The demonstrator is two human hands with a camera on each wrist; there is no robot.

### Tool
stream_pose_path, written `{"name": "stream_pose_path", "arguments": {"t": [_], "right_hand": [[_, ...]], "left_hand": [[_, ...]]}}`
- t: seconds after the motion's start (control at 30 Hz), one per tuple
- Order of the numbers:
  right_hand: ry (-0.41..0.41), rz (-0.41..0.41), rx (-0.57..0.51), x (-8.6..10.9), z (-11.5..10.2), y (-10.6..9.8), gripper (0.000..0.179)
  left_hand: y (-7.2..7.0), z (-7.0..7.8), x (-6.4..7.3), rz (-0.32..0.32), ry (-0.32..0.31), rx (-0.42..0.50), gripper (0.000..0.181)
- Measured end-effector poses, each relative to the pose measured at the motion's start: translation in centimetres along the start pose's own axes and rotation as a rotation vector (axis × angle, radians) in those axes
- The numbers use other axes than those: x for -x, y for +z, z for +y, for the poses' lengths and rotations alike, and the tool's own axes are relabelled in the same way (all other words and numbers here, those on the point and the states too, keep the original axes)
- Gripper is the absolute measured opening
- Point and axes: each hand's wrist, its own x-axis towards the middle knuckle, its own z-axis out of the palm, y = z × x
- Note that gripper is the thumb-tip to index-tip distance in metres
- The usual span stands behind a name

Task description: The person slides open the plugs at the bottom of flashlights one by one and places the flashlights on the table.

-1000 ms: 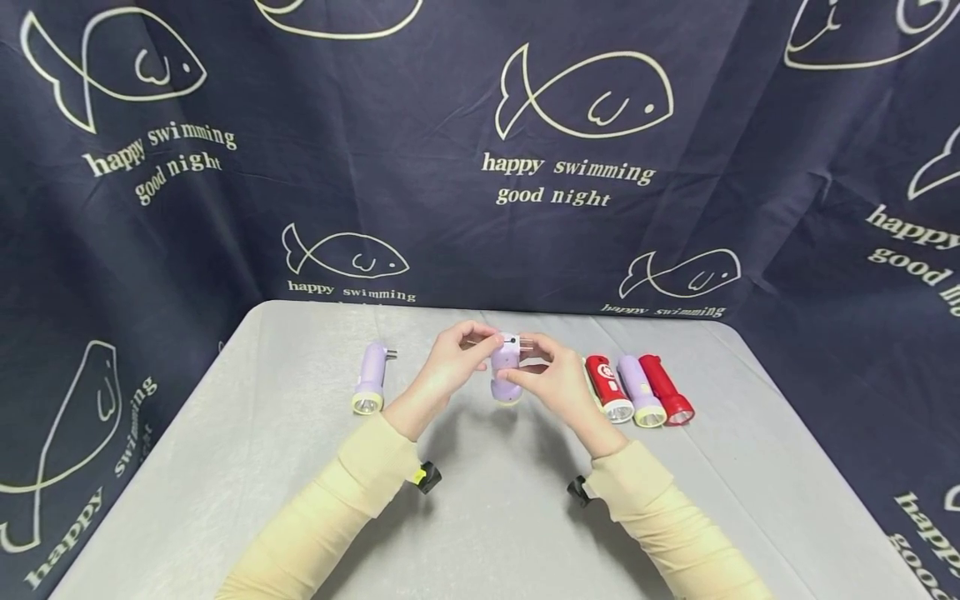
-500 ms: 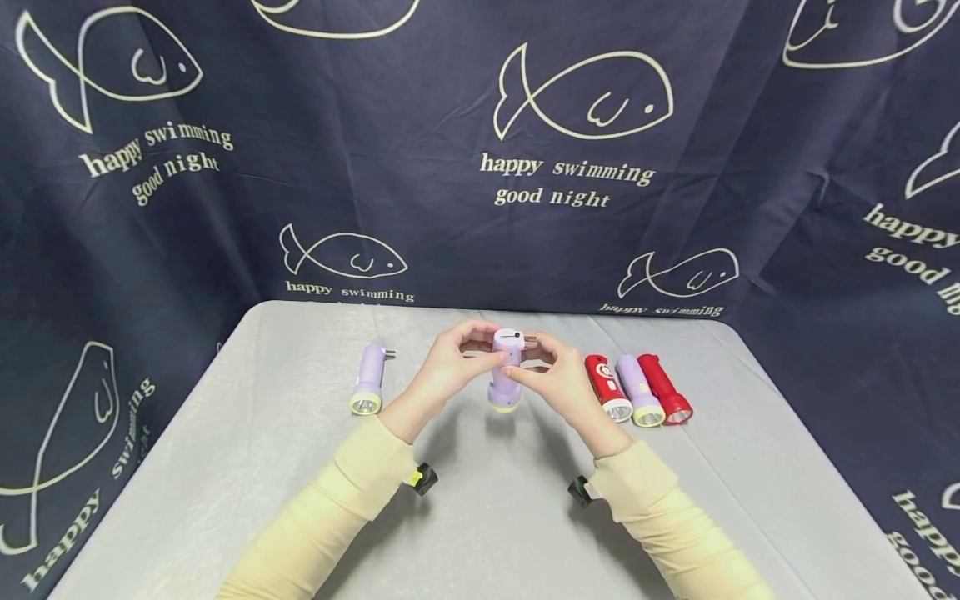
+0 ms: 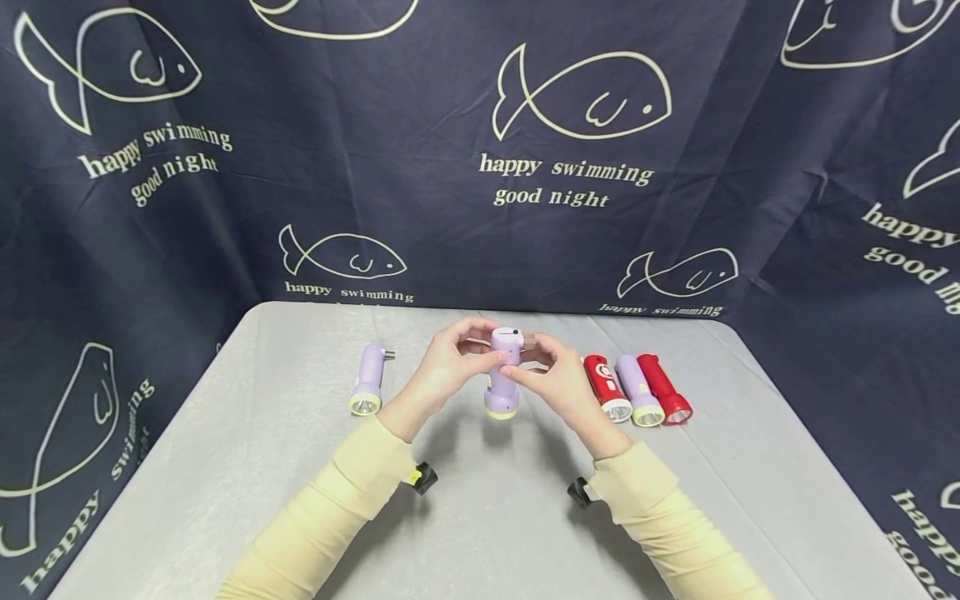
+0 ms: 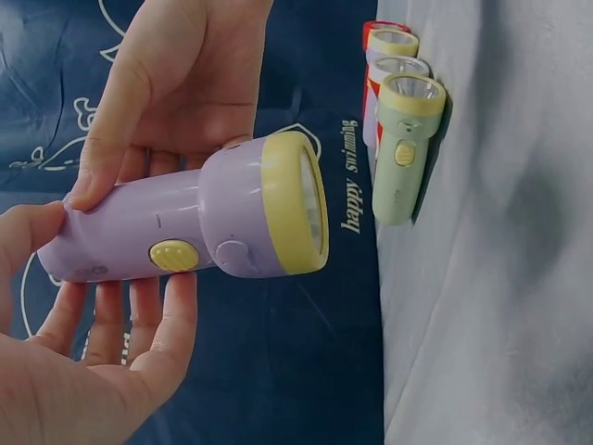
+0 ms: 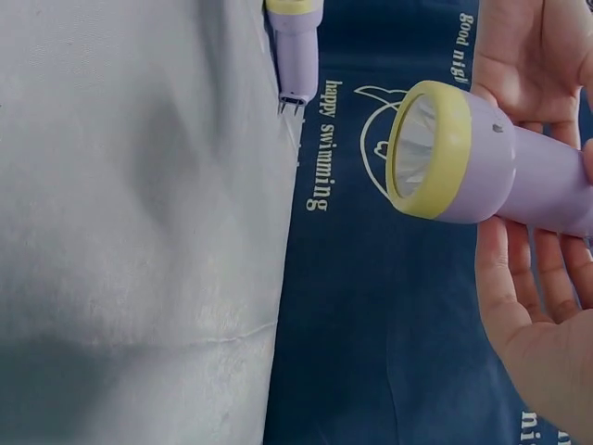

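Observation:
A lilac flashlight (image 3: pixel 502 379) with a yellow rim is held above the table between both hands, its lens end downward. My left hand (image 3: pixel 450 358) grips one side of its body, thumb across the near face. From the other side my right hand (image 3: pixel 558 375) holds it likewise, the two thumb tips close together. In the left wrist view a yellow switch (image 4: pixel 174 255) shows on the body, with the fingers of the left hand (image 4: pixel 102 380) beneath. The lens (image 5: pixel 415 144) faces the table side in the right wrist view. A plug part (image 3: pixel 527 340) juts from the top end.
Another lilac flashlight (image 3: pixel 369 379) with prongs lies on the table at left. To the right lie a red one with a white rim (image 3: pixel 607 387), a lilac one (image 3: pixel 640 390) and a plain red one (image 3: pixel 665 387). A green flashlight (image 4: pixel 403 153) shows in the left wrist view.
The flashlight has tilted so more of its lens end shows below the hands. The left thumb has moved from its top end down onto the body. The table's other flashlights stay put.

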Motion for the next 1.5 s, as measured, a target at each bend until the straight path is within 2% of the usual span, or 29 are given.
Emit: {"name": "stream_pose_path", "arguments": {"t": [0.13,0.23,0.3,0.4,0.53,0.87,1.17,1.5], "right_hand": [[0.011,-0.006,-0.026,0.1,-0.1,0.2,0.040],[0.001,-0.016,-0.098,0.1,0.1,0.4,0.042],[-0.014,-0.022,-0.155,0.1,0.2,0.5,0.044],[-0.058,-0.026,-0.185,0.2,0.5,0.7,0.045],[-0.077,-0.049,-0.194,0.3,0.8,1.0,0.045],[-0.050,-0.077,-0.153,0.7,1.0,1.3,0.044],[-0.044,-0.086,-0.151,0.6,1.0,1.4,0.046],[-0.095,-0.056,-0.124,0.5,1.2,1.9,0.044]], "left_hand": [[0.0,0.1,0.0,0.019,-0.021,0.036,0.040],[-0.1,0.2,-0.1,0.035,-0.058,0.097,0.040],[-0.2,0.3,-0.2,0.047,-0.078,0.133,0.039],[-0.5,0.4,-0.4,0.070,-0.101,0.165,0.038],[-0.8,0.7,-0.7,0.100,-0.127,0.187,0.036],[-1.4,1.1,-1.1,0.158,-0.198,0.252,0.034],[-1.5,0.9,-1.3,0.171,-0.221,0.278,0.033],[-1.6,0.4,-1.4,0.179,-0.235,0.280,0.033]]}}
